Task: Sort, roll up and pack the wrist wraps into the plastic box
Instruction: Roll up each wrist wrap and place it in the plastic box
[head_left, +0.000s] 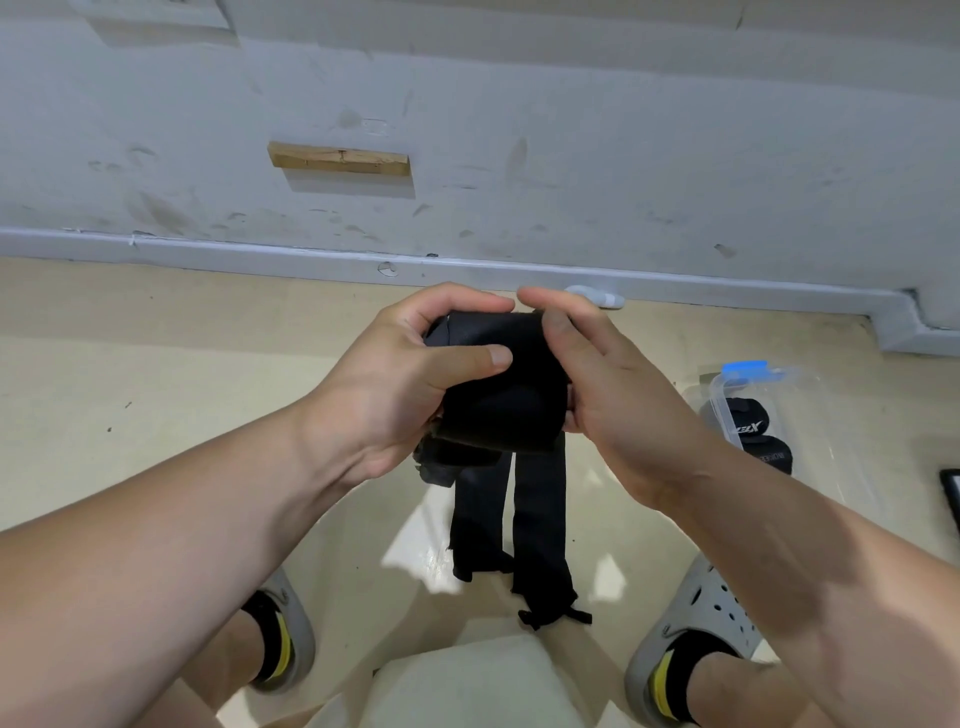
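We see a scuffed grey wall with a wood block fixed above the baseboard. A small white piece lies against the baseboard on the beige floor. Well below the baseboard are two grey clogs over black socks.

Bare forearms. Grey clogs with round vent holes on both feet, worn over black socks with a yellow stripe.
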